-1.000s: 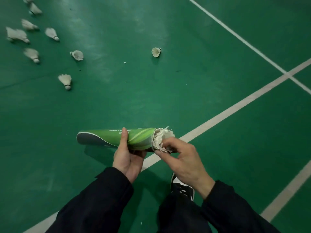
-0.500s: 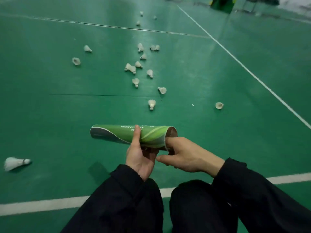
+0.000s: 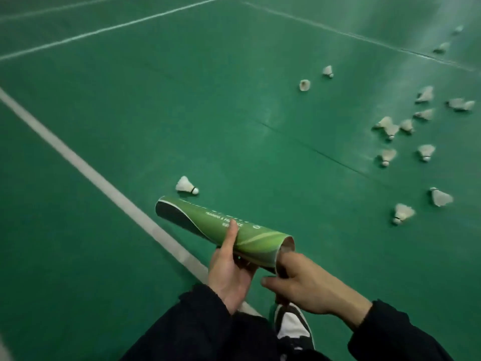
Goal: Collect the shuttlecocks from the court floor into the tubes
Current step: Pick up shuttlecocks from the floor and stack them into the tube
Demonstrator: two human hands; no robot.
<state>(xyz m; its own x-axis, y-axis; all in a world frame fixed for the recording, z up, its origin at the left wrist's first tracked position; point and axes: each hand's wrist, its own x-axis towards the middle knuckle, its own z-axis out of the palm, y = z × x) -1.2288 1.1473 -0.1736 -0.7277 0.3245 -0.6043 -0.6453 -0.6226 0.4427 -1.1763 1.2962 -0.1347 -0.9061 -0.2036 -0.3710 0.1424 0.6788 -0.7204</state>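
Note:
I hold a green shuttlecock tube (image 3: 221, 226) nearly level above the court floor, its open end pointing right. My left hand (image 3: 229, 272) grips it from below, thumb across the printed side. My right hand (image 3: 309, 285) is at the open mouth, fingers hooked over the rim and into the tube; their tips are hidden. One white shuttlecock (image 3: 186, 185) lies on the floor just beyond the tube's closed end. Several more shuttlecocks (image 3: 389, 128) are scattered at the right, the closest shuttlecock (image 3: 402, 213) lying right of the tube's mouth.
A white court line (image 3: 78, 162) runs diagonally from the left edge down under my hands. My black-and-white shoe (image 3: 292, 324) and dark trouser legs fill the bottom. A thin floor seam (image 3: 325, 155) crosses the green floor toward the right.
The feathers sticking out of the tube's mouth a second ago are out of sight inside it. My view has swung, so the scattered shuttlecocks now lie to the right.

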